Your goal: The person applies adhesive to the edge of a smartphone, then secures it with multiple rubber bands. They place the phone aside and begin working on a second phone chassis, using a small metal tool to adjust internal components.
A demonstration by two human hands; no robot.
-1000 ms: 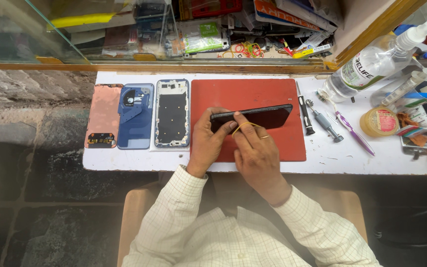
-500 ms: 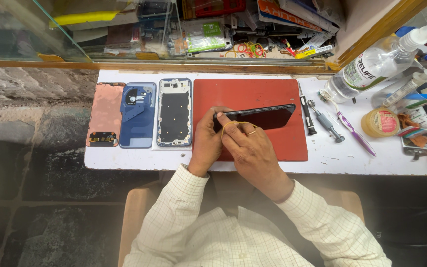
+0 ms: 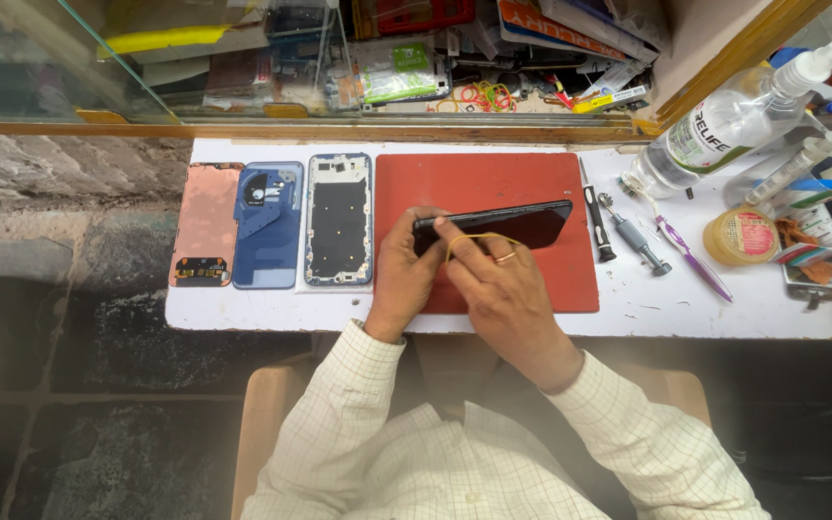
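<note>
Surface: a white desk [image 3: 724, 308] over a dark stone floor, with a glass-fronted shelf of clutter at its far edge; the red mat [image 3: 493, 183] in the middle of the desk is the landmark.
Sleeves: two checked cream sleeves come up from below, nearest the camera, toward the near edge of the red mat.
Left hand [image 3: 402, 274]: on the mat's near left part, fingers closed around the left end of the dark phone [image 3: 522, 223].
Right hand [image 3: 493, 284]: just right of the left hand, over the mat's near middle, fingers pinched on a thin yellow rubber band [image 3: 479, 236] stretched against the phone; a ring shows on one finger.
Dark phone: held on edge above the middle of the mat, long side across it; the hands hide its near left part.
Left of the mat: a blue frame with a dark middle [image 3: 339, 220], then a blue back cover [image 3: 267, 223], then a copper-coloured panel [image 3: 206, 223], side by side.
Right of the mat: a black screwdriver [image 3: 594, 223], a grey tool [image 3: 636, 236], a purple toothbrush [image 3: 686, 252], a round tape roll [image 3: 741, 236].
Far right of the mat: a clear spray bottle [image 3: 734, 120] lying tilted.
</note>
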